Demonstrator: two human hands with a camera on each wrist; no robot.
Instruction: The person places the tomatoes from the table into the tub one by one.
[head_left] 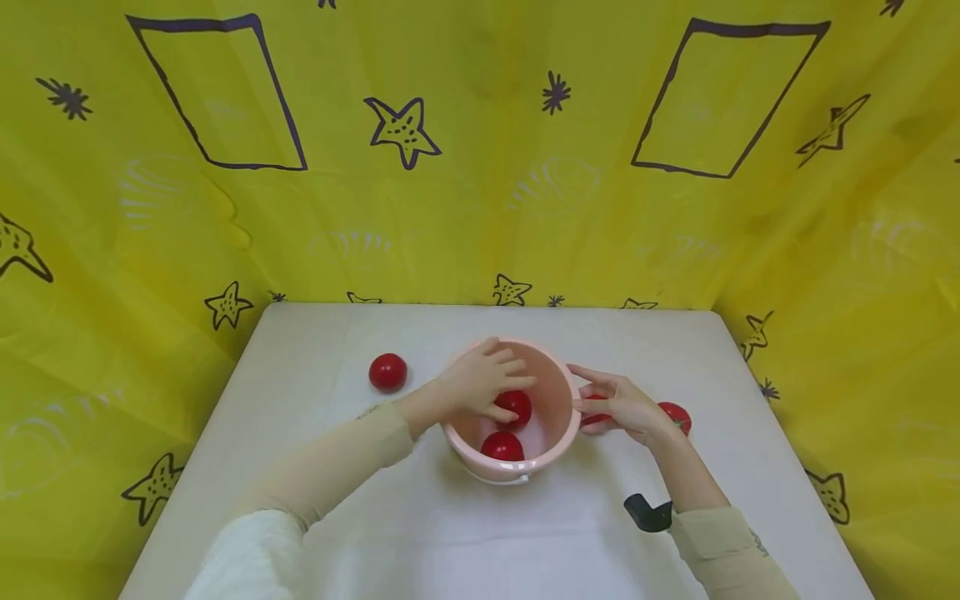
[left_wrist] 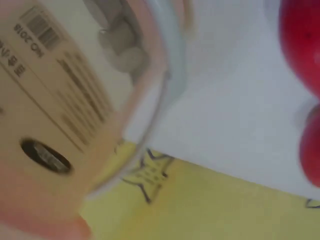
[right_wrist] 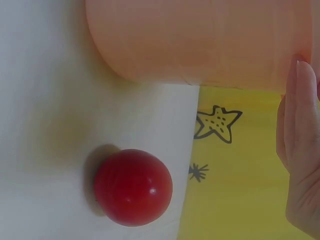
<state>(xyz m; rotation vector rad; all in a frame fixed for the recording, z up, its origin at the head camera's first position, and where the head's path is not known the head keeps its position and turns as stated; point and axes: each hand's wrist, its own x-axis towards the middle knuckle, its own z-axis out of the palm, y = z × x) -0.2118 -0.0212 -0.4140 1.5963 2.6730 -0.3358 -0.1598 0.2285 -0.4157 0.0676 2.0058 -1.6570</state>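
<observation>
A pink bucket (head_left: 566,454) stands in mid-table in the head view, two tomatoes inside it. My left hand (head_left: 480,379) reaches over its left rim with fingers spread, and the thumb overlaps the upper tomato (head_left: 517,402). Below that lies the other tomato (head_left: 502,447). At the right rim, my right hand (head_left: 618,404) has its fingers extended against the bucket, straight along the rim in the right wrist view. Partly covered by these fingers in the head view is a tomato (right_wrist: 132,187), which sits on the table in the right wrist view.
One tomato (head_left: 387,372) lies left of the bucket, and another (head_left: 677,417) beyond my right wrist. The left wrist view shows two tomatoes at its right edge and the bucket's printed label (left_wrist: 55,90). A yellow curtain (head_left: 480,208) surrounds the white table (head_left: 420,533).
</observation>
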